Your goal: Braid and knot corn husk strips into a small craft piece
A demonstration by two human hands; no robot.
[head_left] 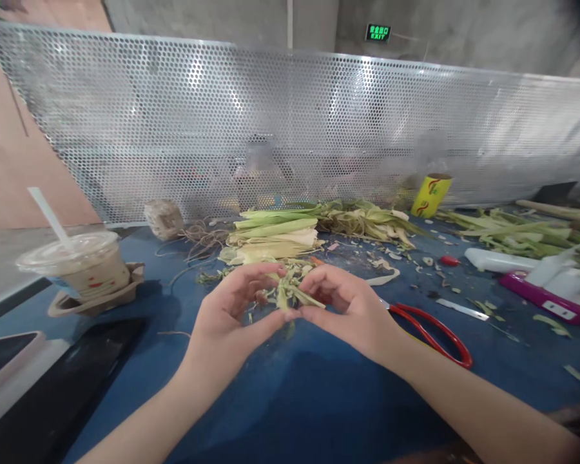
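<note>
Between my two hands is a small pale-green piece made of strips that look like corn husk (285, 293), knotted or bunched in the middle. My left hand (236, 306) pinches its left side with thumb and fingers. On the other side my right hand (343, 303) grips a stiff end that points to the right. The two thumb tips nearly meet below it. Just behind lies a stack of flat green and cream corn husks (275, 235). Red-handled scissors (435, 332) rest beside my right wrist, their blades partly hidden by my hand.
A lidded drink cup (84, 270) with a straw stands at left in a cardboard holder. Tangled twine (203, 238), a yellow tube (431, 195), a blade (461, 309), a purple power strip (551, 299) and more husks (517, 232) are around. A perforated metal screen (290, 122) closes the back.
</note>
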